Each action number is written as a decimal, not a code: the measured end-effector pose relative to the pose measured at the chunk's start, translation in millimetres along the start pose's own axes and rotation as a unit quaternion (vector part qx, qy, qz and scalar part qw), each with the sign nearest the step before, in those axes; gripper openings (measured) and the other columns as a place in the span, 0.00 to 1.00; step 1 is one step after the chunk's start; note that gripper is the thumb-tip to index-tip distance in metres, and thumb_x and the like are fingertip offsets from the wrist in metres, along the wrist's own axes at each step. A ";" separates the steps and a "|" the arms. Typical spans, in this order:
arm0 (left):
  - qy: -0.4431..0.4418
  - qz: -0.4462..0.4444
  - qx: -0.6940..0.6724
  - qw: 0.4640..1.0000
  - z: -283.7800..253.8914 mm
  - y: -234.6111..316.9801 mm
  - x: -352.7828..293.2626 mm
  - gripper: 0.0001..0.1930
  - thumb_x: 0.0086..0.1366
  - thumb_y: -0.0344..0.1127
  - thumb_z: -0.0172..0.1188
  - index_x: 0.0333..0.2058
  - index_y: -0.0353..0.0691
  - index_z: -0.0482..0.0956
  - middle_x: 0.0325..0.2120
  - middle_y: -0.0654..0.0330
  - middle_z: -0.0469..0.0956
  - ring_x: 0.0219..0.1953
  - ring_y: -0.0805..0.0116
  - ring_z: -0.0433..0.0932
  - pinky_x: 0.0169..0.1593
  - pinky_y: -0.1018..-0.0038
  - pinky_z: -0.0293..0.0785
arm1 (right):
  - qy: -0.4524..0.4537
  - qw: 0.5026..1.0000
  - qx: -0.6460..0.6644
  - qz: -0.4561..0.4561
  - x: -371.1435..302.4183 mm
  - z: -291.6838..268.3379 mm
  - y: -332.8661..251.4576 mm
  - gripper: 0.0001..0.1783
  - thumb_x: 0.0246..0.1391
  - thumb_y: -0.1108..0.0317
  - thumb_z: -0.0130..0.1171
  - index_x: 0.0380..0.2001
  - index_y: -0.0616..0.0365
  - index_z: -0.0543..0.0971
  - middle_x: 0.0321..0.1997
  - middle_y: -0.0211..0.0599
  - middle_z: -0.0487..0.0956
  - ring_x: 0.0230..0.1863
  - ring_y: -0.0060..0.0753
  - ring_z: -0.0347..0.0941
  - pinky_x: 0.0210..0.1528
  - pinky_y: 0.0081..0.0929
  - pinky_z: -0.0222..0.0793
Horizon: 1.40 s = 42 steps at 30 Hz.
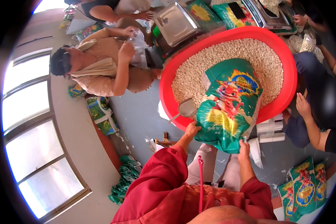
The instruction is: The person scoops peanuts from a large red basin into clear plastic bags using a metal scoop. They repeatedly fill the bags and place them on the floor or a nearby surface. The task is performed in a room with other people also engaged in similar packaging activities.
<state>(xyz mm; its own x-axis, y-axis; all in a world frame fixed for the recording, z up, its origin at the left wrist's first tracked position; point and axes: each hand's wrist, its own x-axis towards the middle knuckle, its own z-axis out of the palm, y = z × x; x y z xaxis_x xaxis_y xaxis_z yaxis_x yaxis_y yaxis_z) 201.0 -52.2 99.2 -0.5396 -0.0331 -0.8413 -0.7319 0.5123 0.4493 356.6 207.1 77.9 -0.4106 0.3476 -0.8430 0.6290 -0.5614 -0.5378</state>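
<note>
A large green printed sack (212,128) leans over the near rim of a red oval tub (292,80), its far end lying on the pale flat seeds (198,67) inside. My left hand (192,130) is closed on the sack's near left corner. At the near right corner, my right hand (244,148) pinches the sack's edge. Whether the far end is open, I cannot make out. A metal scoop (187,107) rests at the tub's left rim, close to my left hand, its handle sticking outward.
Left of the tub sits a person (104,67) handling a clear plastic bag (139,46); another person (313,100) sits at the right. Scales (175,24) and more sacks stand behind. Green sacks (304,188) lie lower right, others (127,179) by the wall.
</note>
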 end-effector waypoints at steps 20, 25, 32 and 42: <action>-0.189 0.364 -0.248 0.878 25.1 439.6 -291.3 0.04 0.51 0.28 0.51 0.20 0.37 0.68 0.15 0.66 0.66 0.18 0.77 0.66 0.22 0.80 0.63 | -0.291 0.914 0.186 -0.215 -210.8 -71.8 -451.8 0.17 0.50 0.62 0.47 0.36 0.66 0.71 0.32 0.40 0.75 0.33 0.35 0.72 0.39 0.31 0.68; -0.099 0.417 -0.063 0.901 44.0 419.2 -218.1 0.06 0.51 0.32 0.53 0.23 0.35 0.71 0.12 0.65 0.65 0.12 0.76 0.62 0.14 0.79 0.55 | -0.188 0.941 0.231 -0.160 -99.2 -93.8 -406.9 0.12 0.49 0.65 0.49 0.33 0.63 0.71 0.31 0.36 0.74 0.32 0.33 0.71 0.36 0.29 0.67; -0.077 0.230 0.094 0.965 47.9 287.5 -178.7 0.09 0.46 0.35 0.55 0.24 0.35 0.73 0.15 0.57 0.70 0.18 0.67 0.70 0.23 0.71 0.66 | -0.056 0.983 0.153 -0.089 -78.4 -133.6 -277.8 0.16 0.46 0.67 0.52 0.38 0.67 0.69 0.37 0.39 0.72 0.36 0.34 0.69 0.38 0.31 0.65; -0.072 0.479 0.246 0.840 42.8 259.4 -167.0 0.13 0.39 0.33 0.55 0.27 0.35 0.72 0.28 0.49 0.73 0.32 0.53 0.72 0.35 0.66 0.67 | 0.037 0.989 0.125 -0.070 -79.3 -119.8 -237.2 0.15 0.47 0.69 0.51 0.37 0.68 0.70 0.36 0.39 0.73 0.37 0.35 0.70 0.41 0.31 0.65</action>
<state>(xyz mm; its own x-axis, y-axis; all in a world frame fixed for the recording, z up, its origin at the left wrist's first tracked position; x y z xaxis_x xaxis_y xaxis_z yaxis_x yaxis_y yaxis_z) 119.1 122.9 343.4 -0.7008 0.6823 -0.2083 0.2883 0.5379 0.7922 319.1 402.6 270.8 -0.4276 0.4841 -0.7634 0.3819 -0.6686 -0.6380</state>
